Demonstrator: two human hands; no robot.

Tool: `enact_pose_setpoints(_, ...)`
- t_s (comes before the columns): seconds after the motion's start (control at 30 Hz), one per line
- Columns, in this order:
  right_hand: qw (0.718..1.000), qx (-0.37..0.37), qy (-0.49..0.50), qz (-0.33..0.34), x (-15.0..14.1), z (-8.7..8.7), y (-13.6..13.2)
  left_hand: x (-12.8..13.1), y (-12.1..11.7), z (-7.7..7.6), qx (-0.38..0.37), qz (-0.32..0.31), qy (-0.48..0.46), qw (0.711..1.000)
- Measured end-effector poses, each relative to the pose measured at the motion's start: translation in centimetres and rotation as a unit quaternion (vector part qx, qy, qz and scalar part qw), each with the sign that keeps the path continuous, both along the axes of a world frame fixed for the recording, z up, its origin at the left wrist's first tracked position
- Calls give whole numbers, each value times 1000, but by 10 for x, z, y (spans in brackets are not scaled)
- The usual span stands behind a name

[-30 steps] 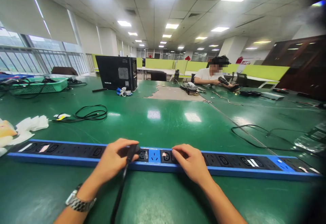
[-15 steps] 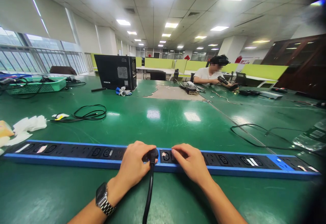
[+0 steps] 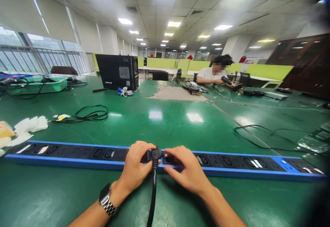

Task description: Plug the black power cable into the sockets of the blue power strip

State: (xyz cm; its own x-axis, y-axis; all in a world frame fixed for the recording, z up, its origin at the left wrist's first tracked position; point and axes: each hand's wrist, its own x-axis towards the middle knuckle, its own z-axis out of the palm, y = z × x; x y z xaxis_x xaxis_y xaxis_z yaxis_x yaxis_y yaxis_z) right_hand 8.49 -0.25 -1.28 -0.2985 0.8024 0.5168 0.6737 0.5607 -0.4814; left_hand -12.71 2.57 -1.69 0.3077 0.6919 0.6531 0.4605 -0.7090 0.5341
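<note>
A long blue power strip with black sockets lies across the green table in front of me. Near its middle a black power plug stands over the sockets, and its thick cord runs down toward me. My left hand grips the plug from the left between thumb and fingers; a watch is on that wrist. My right hand is on the plug's right side, thumb and fingers apart, their tips by the strip and short of the plug. Whether the plug's pins sit in a socket is hidden.
A black computer case stands at the back, gloves beside it. Coiled black cable, white tissues and a green basket lie left. At right are a clear bottle and loose cable. A co-worker sits across the table.
My right hand has moved left toward the plug, and its thumb and fingers have spread. My left hand stays on the plug, which shows more of its top now.
</note>
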Motion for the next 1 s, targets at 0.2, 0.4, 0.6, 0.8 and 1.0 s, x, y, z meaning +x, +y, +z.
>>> enact_pose_setpoints(0.2,994,96,10,54,-17,-2,-2,7,-5,3,115,-43,44,991)
enact_pose_setpoints(0.4,984,177,-4,32,-2,6,0,12,-8,2,125,-44,52,990)
enact_pose_setpoints(0.6,979,-1,110,-175,52,18,6,2,-4,-4,71,-20,58,996)
enact_pose_setpoints(0.8,960,-191,154,-137,74,17,12,3,-4,-3,64,-20,52,996)
enact_pose_setpoints(1.0,963,-211,124,-111,78,16,11,3,-4,-1,62,-30,50,996)
